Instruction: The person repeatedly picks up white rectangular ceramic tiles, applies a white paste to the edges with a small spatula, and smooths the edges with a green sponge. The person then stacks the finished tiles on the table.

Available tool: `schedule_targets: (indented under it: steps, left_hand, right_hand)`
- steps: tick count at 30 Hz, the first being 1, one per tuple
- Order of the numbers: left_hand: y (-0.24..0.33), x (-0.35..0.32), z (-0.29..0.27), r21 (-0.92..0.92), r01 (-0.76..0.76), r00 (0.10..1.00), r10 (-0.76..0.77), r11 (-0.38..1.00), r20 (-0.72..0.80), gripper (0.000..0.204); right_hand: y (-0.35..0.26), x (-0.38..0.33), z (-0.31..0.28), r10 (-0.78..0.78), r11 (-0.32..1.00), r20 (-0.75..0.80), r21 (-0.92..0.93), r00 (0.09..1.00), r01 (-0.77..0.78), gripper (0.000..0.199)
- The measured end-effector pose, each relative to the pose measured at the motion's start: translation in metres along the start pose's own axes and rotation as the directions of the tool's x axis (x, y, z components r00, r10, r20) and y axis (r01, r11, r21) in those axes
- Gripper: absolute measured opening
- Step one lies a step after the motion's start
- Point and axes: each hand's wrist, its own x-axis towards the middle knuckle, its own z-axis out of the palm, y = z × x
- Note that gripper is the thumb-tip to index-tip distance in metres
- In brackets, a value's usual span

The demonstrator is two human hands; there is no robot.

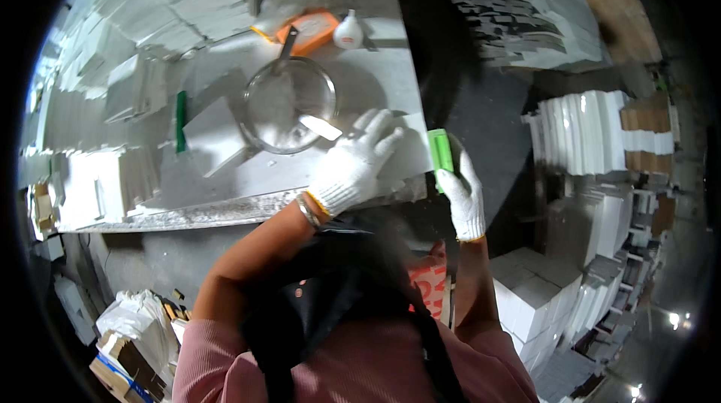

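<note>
1. Gripping a green block [440, 149], the right hand [464, 204] has its thumb on the near end and its fingers along the outer side; both are gloved in white knit. The block stands at the right edge of the worktable [375, 72], lengthwise away from the body.
2. The block looks light and stiff, probably plastic, though its material is hard to tell. Knit fabric may slip on a smooth face, so the long sides, pinched near the middle, would likely give the steadiest hold.
3. The left hand [353, 165] holds nothing visible: palm down, fingers spread, it appears to rest on the tabletop near the corner.
4. Just beside those fingertips, a bright white flat piece [321, 127] lies over the near right rim of a round bowl [289, 151]. A dark-handled tool [291, 41] leans at the bowl's far side.
5. Beyond sit an orange box [312, 30] and a white squeeze bottle [348, 33]; left of the bowl are a white slab [214, 136] and a dark green strip [181, 121].
</note>
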Motion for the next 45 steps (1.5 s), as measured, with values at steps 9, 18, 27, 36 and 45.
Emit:
schedule_targets:
  steps: [9,18,27,36,45]
  left_hand:
    - [0.001,-0.006,0.000,0.064,-0.061,0.998,0.063,0.996,-0.031,0.075]
    - [0.003,0.001,-0.006,-0.030,0.001,0.999,0.000,1.000,0.032,0.080]
    - [-0.004,0.000,0.006,0.049,-0.013,0.996,0.008,0.999,0.094,0.082]
    - [0.001,0.000,0.004,-0.025,0.007,0.997,-0.005,1.000,0.076,0.079]
    - [0.002,0.002,0.000,-0.025,0.037,0.995,-0.035,0.999,0.092,0.082]
  right_hand:
    - [0.013,-0.009,-0.005,0.028,1.000,-0.024,-0.007,0.999,-0.028,0.058]
    - [-0.002,-0.002,0.001,0.127,0.989,-0.007,0.075,0.992,-0.127,0.061]
    - [0.006,0.011,0.000,0.011,0.999,-0.009,0.039,1.000,-0.011,0.057]
    - [0.014,0.015,0.004,0.074,0.993,-0.049,0.094,0.996,-0.070,0.057]
    - [0.014,0.016,0.003,0.062,0.996,-0.053,0.069,0.997,-0.058,0.055]
